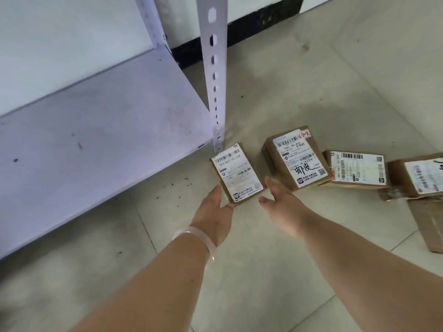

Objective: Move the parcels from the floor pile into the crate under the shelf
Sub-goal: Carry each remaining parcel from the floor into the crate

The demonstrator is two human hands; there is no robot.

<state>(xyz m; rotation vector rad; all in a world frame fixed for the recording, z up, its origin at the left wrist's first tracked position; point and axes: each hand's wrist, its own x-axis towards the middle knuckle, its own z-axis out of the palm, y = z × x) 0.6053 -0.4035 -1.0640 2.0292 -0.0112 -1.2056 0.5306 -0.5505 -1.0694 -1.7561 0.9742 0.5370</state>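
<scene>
Both hands open over the small parcel at centre frame, on the floor by the shelf.

The white shelf board point(96, 140) fills the left of the frame. Its slotted post point(214, 80) stands on the tiled floor point(263, 271) just behind the small parcel point(237, 173). To the right lies a row of parcels: a second labelled parcel point(297, 159), a third point(357, 170), a fourth point(419, 176) at the edge, and a flat brown package point(429, 226) below it. The left hand point(213, 212), with a pale bracelet point(203, 238) on its wrist, lays fairly straight fingers along the small parcel's left side, thumb at its near corner. The right hand point(282, 202) is spread wide and blurred. It lies between the small parcel and the second; contact cannot be determined.
</scene>
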